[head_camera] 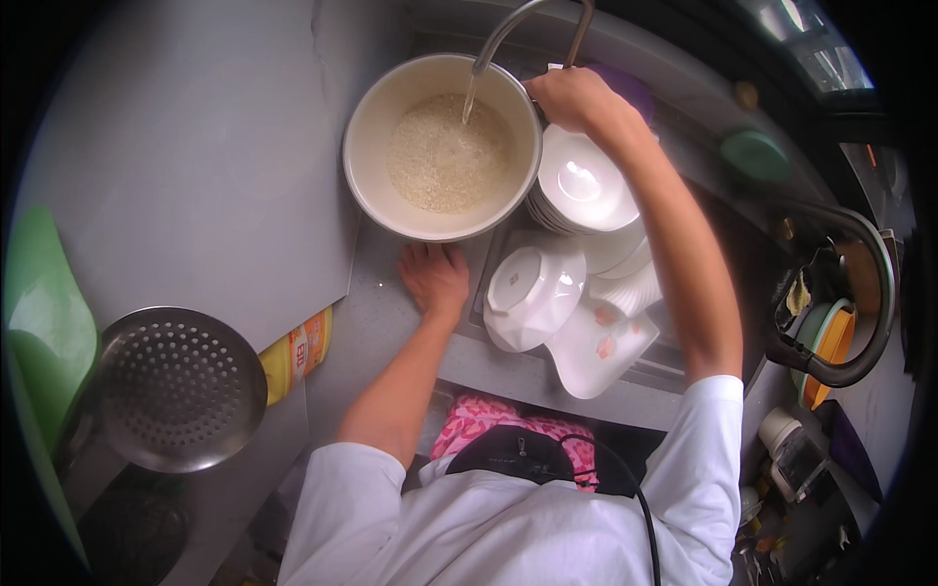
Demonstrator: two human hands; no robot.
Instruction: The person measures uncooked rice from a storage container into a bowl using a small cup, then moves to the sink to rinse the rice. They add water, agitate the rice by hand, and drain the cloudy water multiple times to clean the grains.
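A round pot (pixel 370 168) with a pale inside stands below a metal faucet (pixel 506 29). Water runs from the spout into it, over a layer of pale grains (pixel 447 157) that look like rice. My left hand (pixel 437 280) is at the pot's near side, its fingertips hidden beneath the rim. Stretched forward, my right hand (pixel 575 99) is between the pot's right rim and the base of the faucet. Its fingers are mostly hidden, so I cannot tell whether they grip a pot handle or the faucet.
Right of the pot are stacked white bowls (pixel 586 176), an overturned white bowl (pixel 535 293) and a flower-patterned dish (pixel 604 348). A perforated metal skimmer (pixel 179 388) and a green plastic item (pixel 51 315) are at left. A grey panel (pixel 198 161) borders the pot's left side.
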